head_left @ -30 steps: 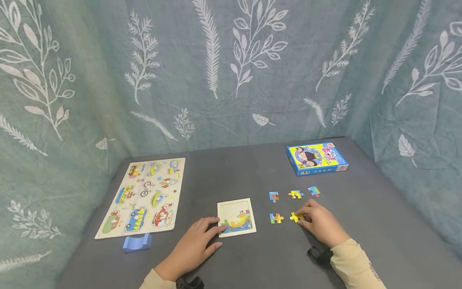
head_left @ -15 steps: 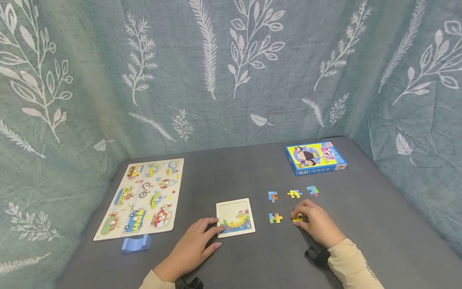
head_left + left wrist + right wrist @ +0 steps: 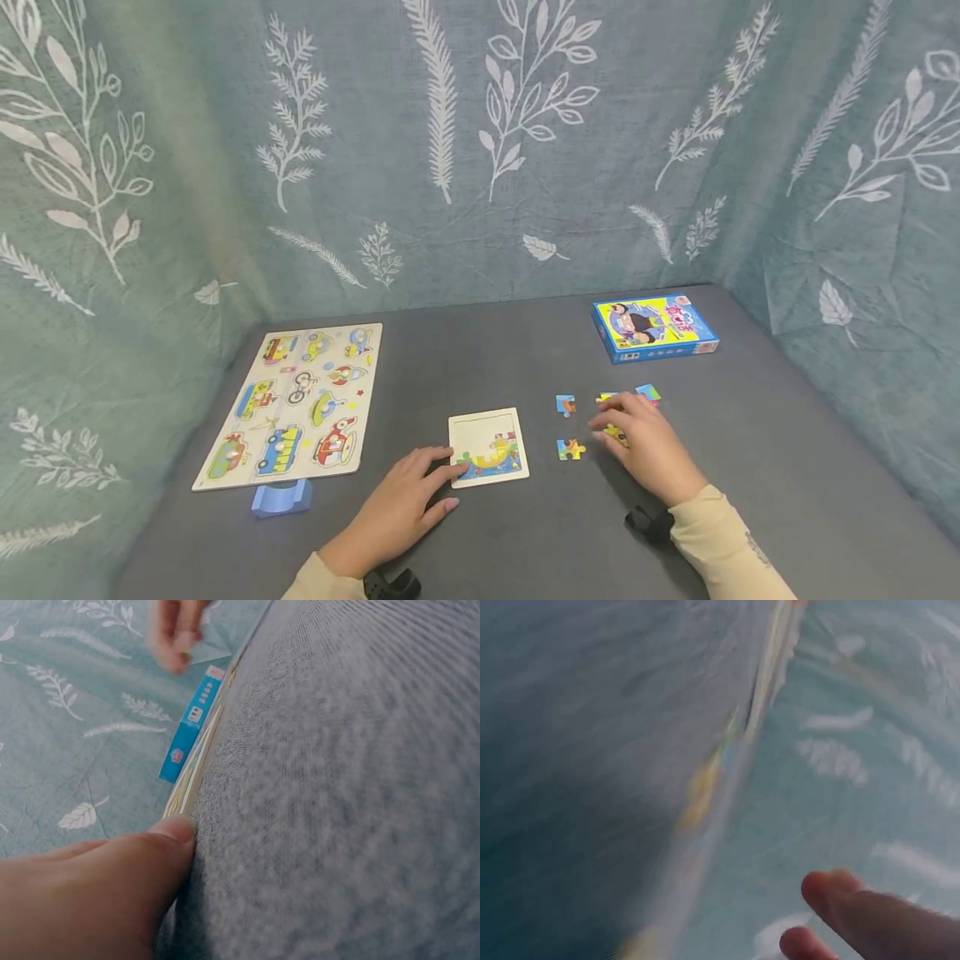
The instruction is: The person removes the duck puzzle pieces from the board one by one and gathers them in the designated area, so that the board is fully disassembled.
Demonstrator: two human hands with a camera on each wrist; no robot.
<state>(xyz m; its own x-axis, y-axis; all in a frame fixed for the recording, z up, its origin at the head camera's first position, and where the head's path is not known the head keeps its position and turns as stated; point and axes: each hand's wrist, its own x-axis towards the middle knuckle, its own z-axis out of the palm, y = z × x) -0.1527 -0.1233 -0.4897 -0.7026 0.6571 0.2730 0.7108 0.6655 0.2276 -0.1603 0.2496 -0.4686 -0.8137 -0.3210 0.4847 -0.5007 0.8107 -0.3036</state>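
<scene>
Left hand (image 3: 397, 512): lay palm-down with relaxed, outstretched fingers; fingertips touched the left edge of the tray, one reaching over its lower left corner, while the thumb rested near that corner.
Tray (image 3: 478, 432): sat flat on the table (image 3: 450, 367) in front of the person; fitted pieces (image 3: 491, 468) filled its lower part and rose up the right side, with pale wood showing above.
Right hand (image 3: 648, 446): hung over the loose pieces, fingers spread forward and slightly bent, gripping nothing; the right wrist view, blurred, showed its fingertips in the air.
Yellow piece (image 3: 614, 434): lay on the table, partly hidden beneath the right hand, between thumb and forefinger as seen from the head.
Lower left piece (image 3: 571, 450): lay just left of the right hand's fingertips.
Back row: a blue and orange piece (image 3: 566, 405) on the left, a half-covered middle piece (image 3: 605, 397), and a blue and green piece (image 3: 648, 392) on the right.
Box (image 3: 655, 329): lay flat behind the back row, blue-sided.
Board (image 3: 339, 343): lay well left of the tray, bearing vehicle shapes.
Blue block (image 3: 282, 498): stood by the board's near edge, its top curved inward.
Curtain (image 3: 450, 233): hung around the table, printed with white leaves.
</scene>
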